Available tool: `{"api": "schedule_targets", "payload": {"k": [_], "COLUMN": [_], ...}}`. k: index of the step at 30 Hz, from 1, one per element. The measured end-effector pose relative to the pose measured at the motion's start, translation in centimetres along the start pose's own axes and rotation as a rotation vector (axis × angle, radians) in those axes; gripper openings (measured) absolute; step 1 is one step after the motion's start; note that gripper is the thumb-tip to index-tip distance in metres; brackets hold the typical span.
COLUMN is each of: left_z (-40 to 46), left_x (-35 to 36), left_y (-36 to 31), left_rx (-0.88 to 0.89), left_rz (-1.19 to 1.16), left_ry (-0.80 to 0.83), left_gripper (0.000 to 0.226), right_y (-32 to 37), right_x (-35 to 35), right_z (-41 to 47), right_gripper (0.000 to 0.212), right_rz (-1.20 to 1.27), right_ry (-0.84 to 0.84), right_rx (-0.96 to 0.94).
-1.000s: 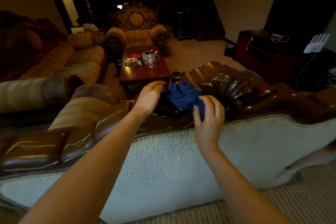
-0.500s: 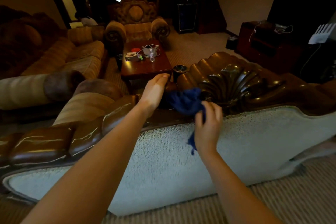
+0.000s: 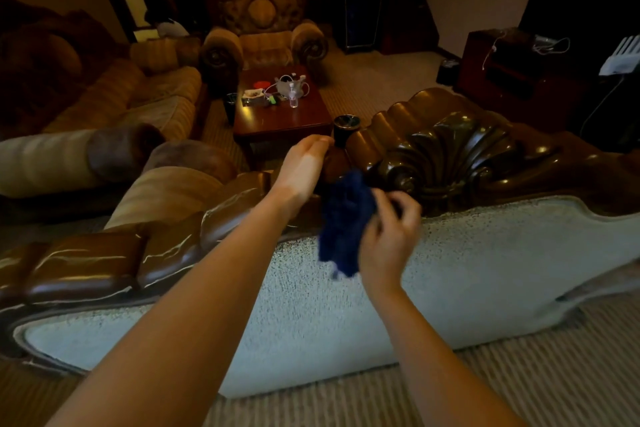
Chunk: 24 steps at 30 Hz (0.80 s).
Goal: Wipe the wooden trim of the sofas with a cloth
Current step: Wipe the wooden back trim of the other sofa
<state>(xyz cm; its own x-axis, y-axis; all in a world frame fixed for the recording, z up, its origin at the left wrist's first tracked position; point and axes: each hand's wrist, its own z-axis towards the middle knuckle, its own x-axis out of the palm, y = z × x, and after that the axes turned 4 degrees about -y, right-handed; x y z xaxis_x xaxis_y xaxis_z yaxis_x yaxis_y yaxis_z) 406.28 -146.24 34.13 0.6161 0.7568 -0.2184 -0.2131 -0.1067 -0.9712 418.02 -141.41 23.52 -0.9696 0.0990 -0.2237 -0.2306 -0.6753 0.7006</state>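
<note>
- Left hand [image 3: 302, 168] stretched out, fingers straight, resting against the wooden trim [image 3: 446, 152] along the sofa back; holding nothing.
- Blue cloth [image 3: 341, 224] hanging bunched just below the trim, in front of the pale sofa back [image 3: 485, 270].
- Probably light, soft, floppy; best gathered into a pad in the palm so the carved shell grooves get reached.
- Right hand [image 3: 389, 236] curled, pinching the cloth at its right edge.
- No brands, labels or writing readable anywhere.

Motion-blurred right hand [image 3: 388, 239] and blue cloth [image 3: 343, 222]; carved wooden trim [image 3: 446, 163] partly hidden behind them.
</note>
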Motion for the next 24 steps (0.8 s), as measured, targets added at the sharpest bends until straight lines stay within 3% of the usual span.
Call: {"api": "schedule_targets", "payload": {"k": [2,5,10,18,21,24], "left_z": [-0.2,-0.3,-0.2,-0.6,-0.6,-0.8], "left_x": [0.0,0.1,0.0,0.0,0.0,0.0], "left_y": [0.1,0.0,0.1,-0.3,-0.4,-0.5], "left_rx": [0.010,0.012,0.041,0.042,0.028,0.021], "left_rz": [0.022,0.011,0.038,0.013,-0.021,-0.019], "left_ry": [0.002,-0.014,-0.010,0.001,-0.012,-0.006], "left_gripper": [0.027,0.026,0.022,0.021,0.021,0.024], "right_y": [-1.5,0.6,5.5,2.9,0.7,-0.9], "right_x": [-0.4,1.1,3.0,1.7,1.0,0.0], "right_z": [0.0,-0.6,-4.6,-2.8,-2.4,-2.2], "right_gripper": [0.033,0.036,0.041,0.040,0.039,0.036], "right_rz": [0.037,0.054,0.143,0.002,0.002,0.016], "right_ry": [-0.045,-0.056,0.083,0.183,0.161,0.117], "right_rx": [0.266,0.396,0.246,-0.025,0.023,0.192]}}
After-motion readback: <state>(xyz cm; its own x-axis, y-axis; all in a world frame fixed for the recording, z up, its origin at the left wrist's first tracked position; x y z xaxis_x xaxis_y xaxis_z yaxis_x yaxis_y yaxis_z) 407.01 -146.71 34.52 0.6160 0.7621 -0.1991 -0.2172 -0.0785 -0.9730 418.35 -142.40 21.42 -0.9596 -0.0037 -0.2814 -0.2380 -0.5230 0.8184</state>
